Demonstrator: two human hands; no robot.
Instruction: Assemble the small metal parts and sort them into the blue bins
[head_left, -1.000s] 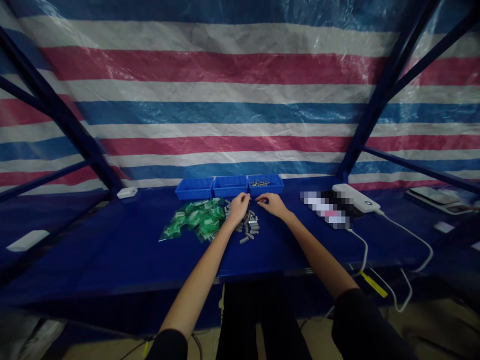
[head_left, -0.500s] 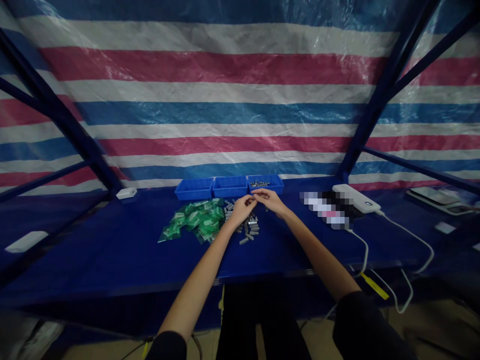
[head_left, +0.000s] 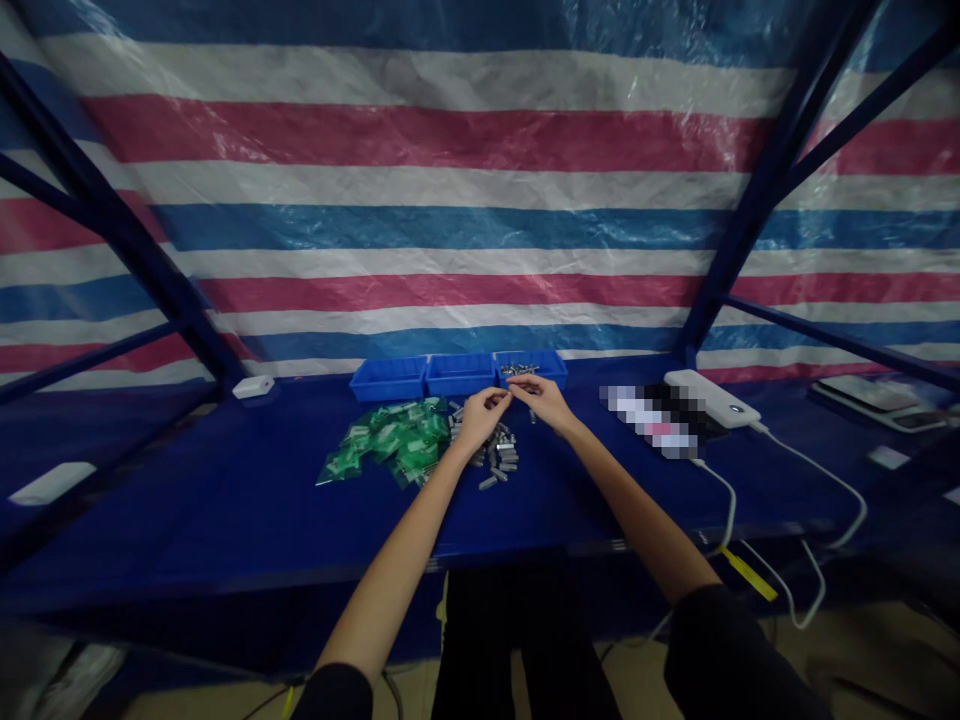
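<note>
My left hand (head_left: 482,416) and my right hand (head_left: 541,399) meet fingertip to fingertip above a pile of small grey metal pieces (head_left: 504,462). Both are closed in a pinch; whatever sits between the fingers is too small to make out. Left of the pile lies a heap of green items in clear plastic bags (head_left: 401,438). Just behind my right hand stands a blue bin with small shiny metal parts (head_left: 519,369) in it. A single small metal piece (head_left: 533,416) lies under my right hand.
Two more blue bins (head_left: 388,379) stand left of the filled one. To the right are a phone with a blurred screen (head_left: 654,422), a white power bank (head_left: 712,397) and white cables. A small white box (head_left: 253,386) sits at the back left. Blue frame posts rise on both sides.
Both hands stay nearly in place with fingertips together. The fingers of my right hand have shifted slightly; the things on the table have not moved.
</note>
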